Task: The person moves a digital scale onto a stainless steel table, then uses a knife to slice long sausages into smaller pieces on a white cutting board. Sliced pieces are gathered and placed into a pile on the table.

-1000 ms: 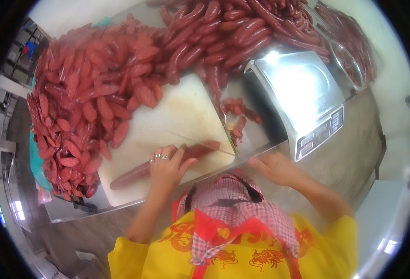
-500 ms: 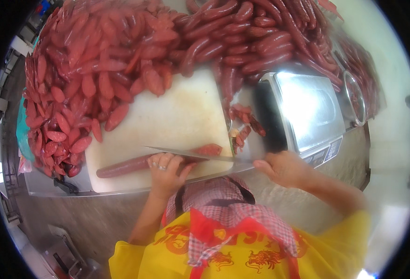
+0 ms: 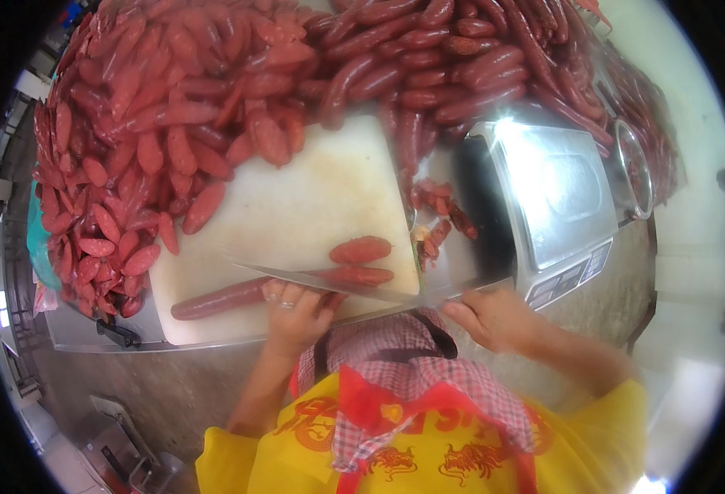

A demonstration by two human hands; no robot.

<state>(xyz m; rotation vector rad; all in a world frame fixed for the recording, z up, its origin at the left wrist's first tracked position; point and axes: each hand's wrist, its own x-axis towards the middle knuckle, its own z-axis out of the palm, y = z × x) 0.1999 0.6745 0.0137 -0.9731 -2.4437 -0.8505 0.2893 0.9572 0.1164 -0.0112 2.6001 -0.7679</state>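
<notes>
Wears yellow short-sleeved shirt (image 3: 432,480) with red dragon prints (image 3: 474,463), checked apron (image 3: 453,384) with red trim (image 3: 361,412), red straps (image 3: 526,473), plus silver-coloured rings (image 3: 286,305), at least two.

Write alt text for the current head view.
A person's right hand holds a long steel-bladed knife across a long dark-red sausage that the left hand holds on a white rectangular cutting board. An oval red slice lies beside it. Beyond are heaps of red sausage slices and whole dark-red sausages; a silver flat-topped scale stands at right.
</notes>
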